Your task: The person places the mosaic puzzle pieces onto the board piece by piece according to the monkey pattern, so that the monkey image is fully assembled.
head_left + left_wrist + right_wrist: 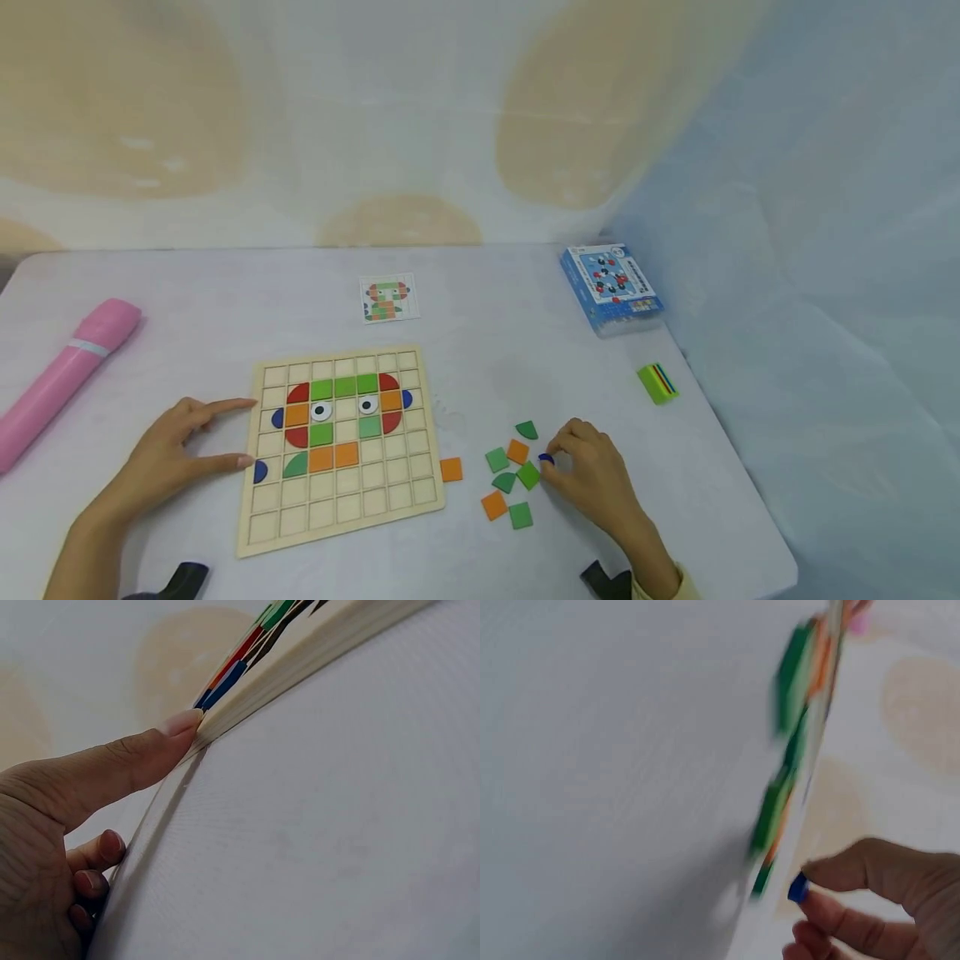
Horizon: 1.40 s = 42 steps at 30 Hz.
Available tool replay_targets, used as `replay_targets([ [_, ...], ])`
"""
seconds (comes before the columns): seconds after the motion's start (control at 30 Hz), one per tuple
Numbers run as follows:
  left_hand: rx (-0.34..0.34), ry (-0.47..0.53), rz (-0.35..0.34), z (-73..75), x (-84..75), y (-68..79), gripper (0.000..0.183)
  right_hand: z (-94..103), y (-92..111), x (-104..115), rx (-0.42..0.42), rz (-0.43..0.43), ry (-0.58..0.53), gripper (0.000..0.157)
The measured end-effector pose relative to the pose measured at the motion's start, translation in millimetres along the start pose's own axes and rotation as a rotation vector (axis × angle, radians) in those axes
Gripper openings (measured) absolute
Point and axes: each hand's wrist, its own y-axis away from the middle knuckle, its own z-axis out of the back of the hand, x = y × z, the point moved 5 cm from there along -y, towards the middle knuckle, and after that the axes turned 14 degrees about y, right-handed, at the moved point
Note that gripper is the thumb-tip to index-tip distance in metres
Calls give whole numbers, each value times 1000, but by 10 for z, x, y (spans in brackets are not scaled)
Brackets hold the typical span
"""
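Two hands in play, and we go straight to the right hand (pixel 592 475): thumb and forefinger are closed in a neat pinch on a small blue piece (pixel 546 458), right beside a scatter of green and orange loose pieces (pixel 521 515). Over to the left hand (pixel 168 442), and we see thumb and index finger stretched out and spread wide, gripping nothing, the thumb touching the left rim of the wooden board (pixel 348 506). On that grid we spot two eye pieces (pixel 321 410) among red, green, orange and blue shapes, with one blue half-round (pixel 260 472) near the thumb. Beyond the board lies a picture card (pixel 389 297); farther right, we have a blue box (pixel 611 287).
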Motion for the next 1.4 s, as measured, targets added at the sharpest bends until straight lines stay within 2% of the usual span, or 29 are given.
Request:
replay_targets([
  [0.1, -8, 0, -10, 6, 8, 13, 73, -3, -85, 275, 72, -105, -168, 13],
  [0.17, -11, 4, -11, 5, 8, 21, 73, -11, -161, 524, 115, -121, -228, 11],
  [0.43, 3, 17, 9, -60, -28, -25, 74, -76, -460, 1541, 190, 19, -322, 8],
  [0.6, 18, 26, 22, -80, -82, -74, 74, -151, -619, 2004, 202, 93, -315, 7],
  [0.73, 27, 46, 18, -61, -108, -94, 72, -245, -671, 2311, 221, 135, -309, 6],
  [0.93, 16, 59, -10, -39, -124, -90, 71, -348, -639, 2666, 169, 225, -207, 11],
  [1.03, 4, 55, -22, -31, -138, -76, 71, -383, -630, 2775, 128, 230, -181, 12],
  [1.13, 0, 51, -21, -27, -152, -52, 71, -416, -627, 2838, 105, 209, -163, 15],
  [1.27, 6, 57, 14, -12, -159, -13, 71, -443, -612, 2874, 115, 195, -161, 18],
  [1.4, 2, 50, 44, 35, -158, 30, 71, -415, -591, 2887, 117, 219, -152, 20],
])
